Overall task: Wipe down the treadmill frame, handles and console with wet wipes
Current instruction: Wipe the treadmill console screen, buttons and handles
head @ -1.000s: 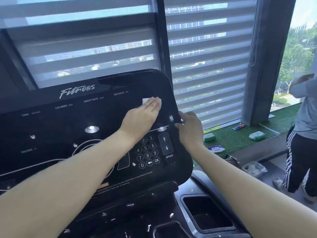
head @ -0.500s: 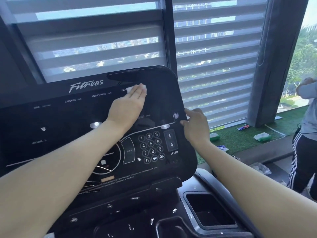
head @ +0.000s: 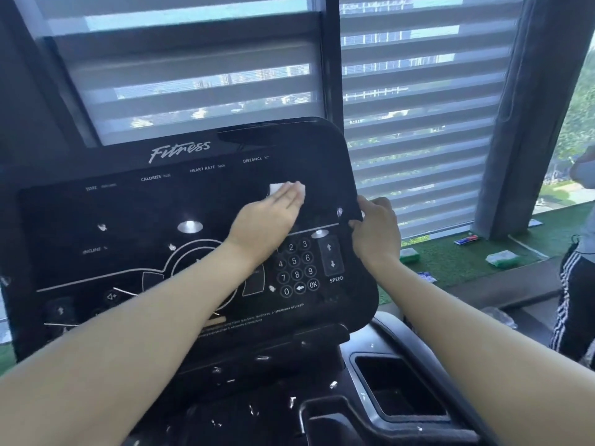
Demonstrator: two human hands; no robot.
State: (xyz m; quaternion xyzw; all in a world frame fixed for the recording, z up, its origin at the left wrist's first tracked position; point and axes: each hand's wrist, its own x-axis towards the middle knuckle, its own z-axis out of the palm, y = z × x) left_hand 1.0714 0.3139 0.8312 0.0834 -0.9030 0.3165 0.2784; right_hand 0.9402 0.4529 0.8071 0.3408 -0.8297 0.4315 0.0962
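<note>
Head view: left hand flat, pressing wipe under "DISTANCE" on "Fitness" console; right hand grips console edge.

1. The left hand presses a white wet wipe flat against the black console, fingers straight.
2. Just right of that hand, the right hand grips the console's right edge.
3. The number keypad lies below both hands.

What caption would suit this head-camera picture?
Left hand presses a wet wipe flat on the treadmill console while the right hand grips its edge.
</note>
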